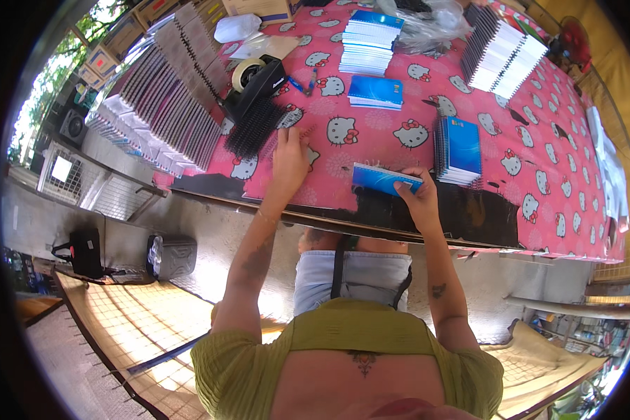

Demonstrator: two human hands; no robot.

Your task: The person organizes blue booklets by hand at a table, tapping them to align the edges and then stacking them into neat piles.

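My right hand (420,199) grips a small stack of blue-covered paper (378,178) above the table's near edge, thumb on top. Out at the left, my left hand (290,161) has its fingers bent down on a thin spiral binding coil (310,131); the fingertips partly hide it. Beside that hand lies a pile of black spiral coils (252,129), just in front of a black tape dispenser (259,87) with a roll of tape. To the right of my right hand, several spiral-bound blue notebooks (460,145) are stacked.
A pink patterned cloth (371,136) covers the table. Farther back are a low blue stack (376,91), a taller one (369,49) and black-coiled notebooks (500,56). Tall rows of bound notebooks (157,105) crowd the left side. Pens (304,85) lie beside the dispenser.
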